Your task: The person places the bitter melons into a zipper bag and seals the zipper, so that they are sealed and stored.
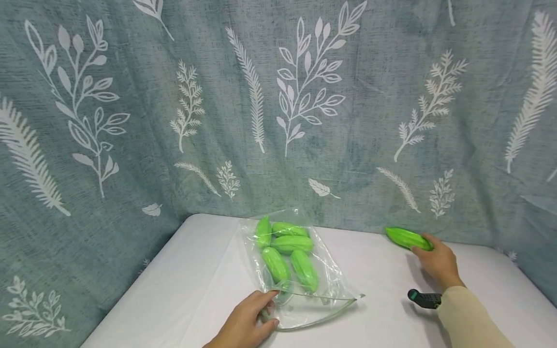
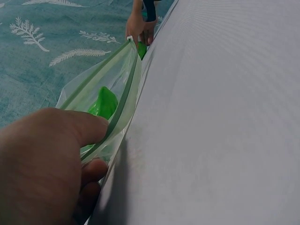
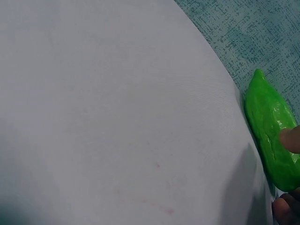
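A clear zip bag (image 1: 324, 266) with a green-edged mouth lies on the white table, several green gourds (image 1: 293, 244) inside it. My left hand (image 1: 250, 321) holds the bag at the left end of its mouth. In the left wrist view, the thumb (image 2: 89, 125) lies against the green zip strip and the rim stands parted. Far to the right, near the table's back edge, my right hand (image 1: 437, 261) grips one end of a loose green gourd (image 1: 402, 237). The right wrist view shows that gourd (image 3: 269, 124) with the thumb on its side and fingertips below.
White cloth covers the table (image 1: 374, 290). Behind it and at both sides hangs a blue-green curtain (image 1: 348, 159) with white leaf prints. A dark strap-like device (image 1: 424, 298) sits at the right wrist, beside a beige sleeve (image 1: 472, 316).
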### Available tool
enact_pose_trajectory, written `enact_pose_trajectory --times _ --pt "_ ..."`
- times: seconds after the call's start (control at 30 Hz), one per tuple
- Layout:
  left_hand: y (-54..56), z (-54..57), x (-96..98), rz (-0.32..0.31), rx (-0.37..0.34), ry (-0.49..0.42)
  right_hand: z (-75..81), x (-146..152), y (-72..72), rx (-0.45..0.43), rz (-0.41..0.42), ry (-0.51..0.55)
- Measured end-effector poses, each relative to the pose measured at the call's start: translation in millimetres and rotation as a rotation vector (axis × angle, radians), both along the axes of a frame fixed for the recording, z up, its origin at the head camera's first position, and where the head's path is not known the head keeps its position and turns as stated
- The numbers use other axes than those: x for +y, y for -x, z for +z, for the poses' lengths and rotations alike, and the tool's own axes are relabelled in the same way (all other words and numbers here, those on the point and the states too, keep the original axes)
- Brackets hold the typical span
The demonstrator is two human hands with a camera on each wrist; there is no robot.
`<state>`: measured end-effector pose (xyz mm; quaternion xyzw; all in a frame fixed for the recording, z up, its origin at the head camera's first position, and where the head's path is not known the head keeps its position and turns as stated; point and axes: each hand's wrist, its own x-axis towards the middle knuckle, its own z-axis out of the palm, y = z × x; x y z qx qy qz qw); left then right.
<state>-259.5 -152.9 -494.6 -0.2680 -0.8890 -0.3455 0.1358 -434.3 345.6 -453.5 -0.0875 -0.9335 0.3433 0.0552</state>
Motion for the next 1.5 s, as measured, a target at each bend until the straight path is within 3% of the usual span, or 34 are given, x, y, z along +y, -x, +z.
enact_pose_trajectory --times 0.5,0.93,1.37,1.5 --pt "-0.1 0.1 1.5 -0.005 0.062 -0.002 -5.9 -4.3 1.1 0.095 -0.027 -0.001" --pt "-1.0 0.9 1.5 -0.008 0.052 0.006 -10.4 -4.6 -0.8 0.162 -0.074 -0.069" --pt "-1.0 3.9 0.8 0.011 -0.031 0.020 -13.8 -7.2 -2.3 0.212 -0.093 -0.053" --pt "-1.2 4.6 1.4 0.006 -0.014 0.018 -14.3 -8.4 -4.3 0.253 -0.086 -0.079"
